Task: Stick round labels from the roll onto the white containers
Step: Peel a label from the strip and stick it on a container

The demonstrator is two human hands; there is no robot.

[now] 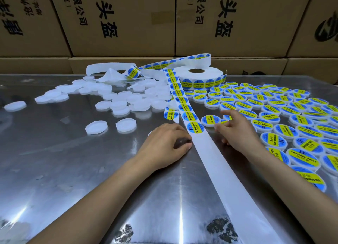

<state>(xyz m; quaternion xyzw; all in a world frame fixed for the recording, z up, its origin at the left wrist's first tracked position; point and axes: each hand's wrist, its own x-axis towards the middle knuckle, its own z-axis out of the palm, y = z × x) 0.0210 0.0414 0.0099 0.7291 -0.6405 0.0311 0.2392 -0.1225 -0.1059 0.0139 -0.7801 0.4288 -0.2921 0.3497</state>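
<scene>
Label strip [184, 104] runs from the roll [201, 77] toward the viewer across the steel table [73, 170]. Left hand [164, 145] rests beside it, fingers curled; whether on a container, cannot tell. Right hand [236, 128] pinches a labelled container [225, 118]. Unlabelled white containers [118, 99] lie left, labelled containers [274, 108] right.

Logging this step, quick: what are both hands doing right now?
Left hand: curled, resting on the table; grip cannot be told.
Right hand: pinching a labelled container.
</scene>
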